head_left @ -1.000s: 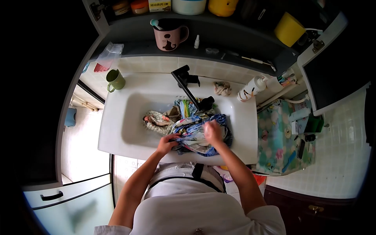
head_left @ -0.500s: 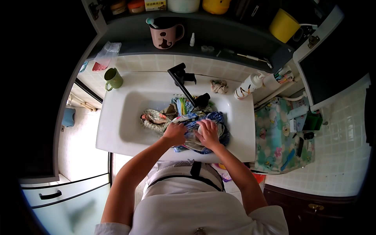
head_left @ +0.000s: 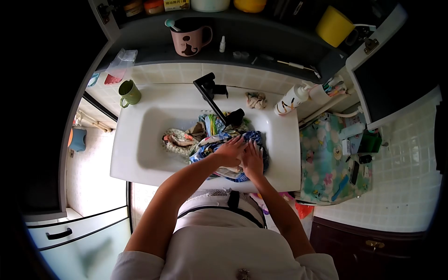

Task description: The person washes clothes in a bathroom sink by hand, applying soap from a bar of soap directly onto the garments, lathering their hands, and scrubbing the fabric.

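Wet patterned clothes [head_left: 207, 150], mostly blue and white, lie bunched in the white sink [head_left: 148, 140]. On top of the bundle rests my left hand [head_left: 230, 152], its fingers stretched out over the cloth. Close beside it, on the right part of the same bundle, my right hand [head_left: 252, 161] lies with its fingers extended. The two hands nearly touch at the fingertips. Whatever is under the palms is hidden. Just above the hands, the black faucet [head_left: 212, 100] reaches over the clothes.
A green mug [head_left: 129, 93] stands on the sink's back left corner. A small crumpled cloth [head_left: 256, 100] and a white pump bottle [head_left: 291, 100] sit at the back right. Above is a dark shelf with a pink mug [head_left: 187, 43]. A patterned mat [head_left: 322, 158] holds small items at the right.
My left hand has moved right and unfolded from a curled grip to lie flatter. A whitish thing under my right hand no longer shows. More blue cloth is spread on top.
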The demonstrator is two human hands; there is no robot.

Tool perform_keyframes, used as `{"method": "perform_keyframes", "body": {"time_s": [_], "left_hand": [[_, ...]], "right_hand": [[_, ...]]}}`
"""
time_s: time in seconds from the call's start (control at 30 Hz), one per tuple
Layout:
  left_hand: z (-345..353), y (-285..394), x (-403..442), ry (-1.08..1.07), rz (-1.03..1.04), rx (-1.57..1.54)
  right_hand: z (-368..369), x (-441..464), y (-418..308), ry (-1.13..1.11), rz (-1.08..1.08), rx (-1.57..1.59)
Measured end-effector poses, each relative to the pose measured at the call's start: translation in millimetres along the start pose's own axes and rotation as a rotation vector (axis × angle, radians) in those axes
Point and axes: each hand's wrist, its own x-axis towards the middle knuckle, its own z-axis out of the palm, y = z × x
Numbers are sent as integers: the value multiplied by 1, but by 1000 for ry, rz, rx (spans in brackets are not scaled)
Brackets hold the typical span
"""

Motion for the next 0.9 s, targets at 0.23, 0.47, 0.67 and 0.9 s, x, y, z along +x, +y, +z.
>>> {"method": "perform_keyframes", "body": {"time_s": [0.23, 0.47, 0.67, 0.9], "left_hand": [[-16, -28, 0, -134, 55, -112], [-29, -26, 37, -354, 155, 184], [-42, 4, 45, -468, 120, 312], [-14, 28, 27, -244, -40, 454]], "right_hand": [[5, 7, -35, 7, 117, 545], [-21, 14, -56, -29, 178, 847], [-1, 5, -52, 263, 98, 687], [38, -12, -23, 289, 364, 639]]}}
